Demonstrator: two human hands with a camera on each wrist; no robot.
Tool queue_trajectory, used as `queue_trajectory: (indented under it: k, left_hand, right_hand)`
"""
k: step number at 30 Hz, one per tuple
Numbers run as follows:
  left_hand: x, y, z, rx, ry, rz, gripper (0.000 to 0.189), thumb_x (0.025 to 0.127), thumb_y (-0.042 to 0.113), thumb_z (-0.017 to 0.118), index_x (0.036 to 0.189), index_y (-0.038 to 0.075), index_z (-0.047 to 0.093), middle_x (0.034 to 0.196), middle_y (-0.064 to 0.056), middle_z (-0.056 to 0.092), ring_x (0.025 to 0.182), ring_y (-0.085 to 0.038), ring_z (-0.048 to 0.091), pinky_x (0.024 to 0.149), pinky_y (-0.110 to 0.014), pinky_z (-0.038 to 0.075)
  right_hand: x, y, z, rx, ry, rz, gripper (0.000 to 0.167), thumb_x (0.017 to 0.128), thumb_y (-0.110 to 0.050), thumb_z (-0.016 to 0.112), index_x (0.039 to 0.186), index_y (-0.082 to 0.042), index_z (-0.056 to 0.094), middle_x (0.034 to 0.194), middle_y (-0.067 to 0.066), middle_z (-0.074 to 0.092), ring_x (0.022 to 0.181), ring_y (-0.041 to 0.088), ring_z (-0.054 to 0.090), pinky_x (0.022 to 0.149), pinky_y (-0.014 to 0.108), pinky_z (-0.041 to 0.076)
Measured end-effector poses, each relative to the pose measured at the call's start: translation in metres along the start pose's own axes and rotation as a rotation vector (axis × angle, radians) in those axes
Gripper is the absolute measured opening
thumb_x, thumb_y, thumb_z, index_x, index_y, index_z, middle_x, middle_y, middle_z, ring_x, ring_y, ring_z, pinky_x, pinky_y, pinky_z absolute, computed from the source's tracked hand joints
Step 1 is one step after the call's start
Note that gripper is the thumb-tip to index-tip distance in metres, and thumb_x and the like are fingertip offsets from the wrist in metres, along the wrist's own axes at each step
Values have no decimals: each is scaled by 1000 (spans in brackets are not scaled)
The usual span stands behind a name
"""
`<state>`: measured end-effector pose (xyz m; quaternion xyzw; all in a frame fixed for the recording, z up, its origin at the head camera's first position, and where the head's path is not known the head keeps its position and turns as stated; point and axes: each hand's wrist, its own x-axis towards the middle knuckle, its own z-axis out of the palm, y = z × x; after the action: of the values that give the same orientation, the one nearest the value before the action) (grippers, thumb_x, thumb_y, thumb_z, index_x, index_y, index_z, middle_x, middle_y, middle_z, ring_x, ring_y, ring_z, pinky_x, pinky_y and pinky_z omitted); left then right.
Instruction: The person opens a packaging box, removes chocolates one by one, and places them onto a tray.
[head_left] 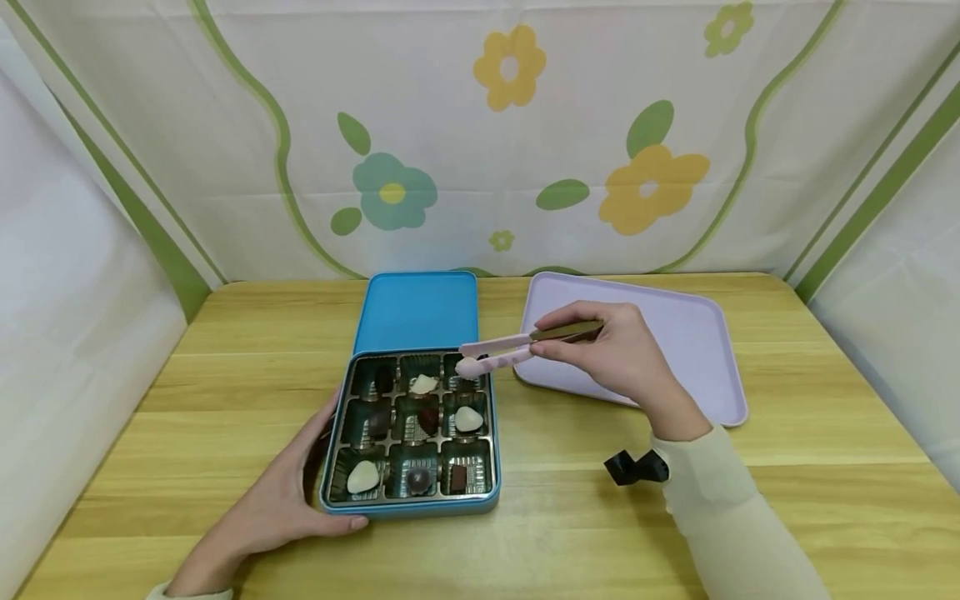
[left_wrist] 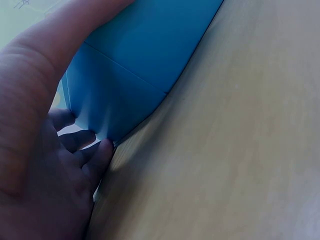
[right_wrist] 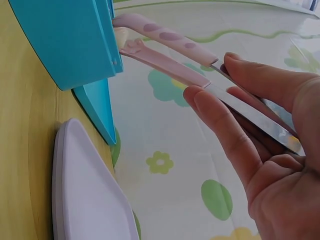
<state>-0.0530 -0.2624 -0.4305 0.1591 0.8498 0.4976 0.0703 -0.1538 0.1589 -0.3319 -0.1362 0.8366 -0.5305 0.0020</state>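
Note:
My left hand (head_left: 277,500) grips a blue tin (head_left: 420,507) at its left front corner, thumb along the front and fingers against the left side (left_wrist: 85,135). A black insert divides the tin into compartments holding white and dark chocolates, among them a white one (head_left: 363,477) and a round dark one (head_left: 419,479). In my right hand (head_left: 611,350) are tongs (right_wrist: 175,37) with pink tips and metal handles, pinched between thumb and fingers. Their tips hold a white chocolate (head_left: 468,367) over the back right compartment, whose inside is partly hidden.
The tin's blue lid (head_left: 416,312) lies behind it. A lilac tray (head_left: 697,367) lies at the right, partly under my right hand in the head view. Flowered cloth (head_left: 465,125) closes off the back of the wooden table (head_left: 555,533). A black clip-like piece (head_left: 636,468) sits at my right sleeve.

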Motion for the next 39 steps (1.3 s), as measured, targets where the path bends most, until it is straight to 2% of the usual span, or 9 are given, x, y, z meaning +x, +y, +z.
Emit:
queue_trajectory:
  k: [6,9,13,19,21,26,28,34,39]
  left_hand:
    - [-3,-2,-1,13,0,-8,148,66,22,105,175,35,5,181,-9,15,161,-35,19,109,3,19]
    - [0,-2,1,14,-6,-4,148,67,23,105,175,34,5,181,-9,15,161,-31,19,109,2,19]
    - [1,0,1,16,-3,-6,149,66,24,106,175,35,5,182,-9,15,161,-33,19,110,1,19]
    - [1,0,0,22,3,-9,149,65,23,106,175,35,5,182,-9,14,159,-41,20,109,1,20]
    - [1,0,0,18,0,-8,149,66,23,106,175,34,5,182,-8,14,160,-40,20,109,1,20]
    - [1,-2,0,4,-4,-4,148,67,22,105,175,34,4,182,-7,12,161,-34,19,109,2,20]
    - [1,-2,0,0,-4,-1,148,67,21,105,175,33,5,182,-7,12,162,-28,19,109,2,20]
    - [1,-2,0,11,0,-2,148,66,23,106,175,33,5,182,-6,12,161,-11,18,109,2,19]
    - [1,-1,0,9,0,-9,148,67,23,105,175,34,5,182,-7,12,162,-16,17,109,2,19]
  right_hand:
    - [3,11,-8,47,21,36,29,87,-24,92,112,-11,83,110,4,83,91,13,80,83,27,65]
    - [5,17,-16,79,59,65,36,88,-25,92,116,-5,82,105,-3,83,92,12,80,84,25,64]
    - [7,24,-27,161,108,119,42,88,-25,92,119,-1,79,97,-9,83,91,11,80,88,23,61]
    - [11,34,-36,308,165,135,40,87,-14,92,120,5,77,94,-6,84,89,10,81,88,22,62]
    - [13,37,-37,361,201,134,40,87,-10,91,119,7,76,93,-4,84,87,12,82,86,24,64]
    - [17,45,-41,423,318,154,29,85,-8,92,111,-1,80,87,-3,83,81,10,81,82,25,65]
    - [19,49,-42,430,369,158,27,86,-6,91,110,-1,80,85,-4,83,79,9,81,81,24,65]
    - [26,61,-39,434,528,170,38,85,-1,89,118,11,74,83,-6,81,76,7,80,77,23,64]
    - [29,67,-36,347,577,185,40,87,-3,88,121,12,73,81,-13,79,77,2,79,76,19,63]
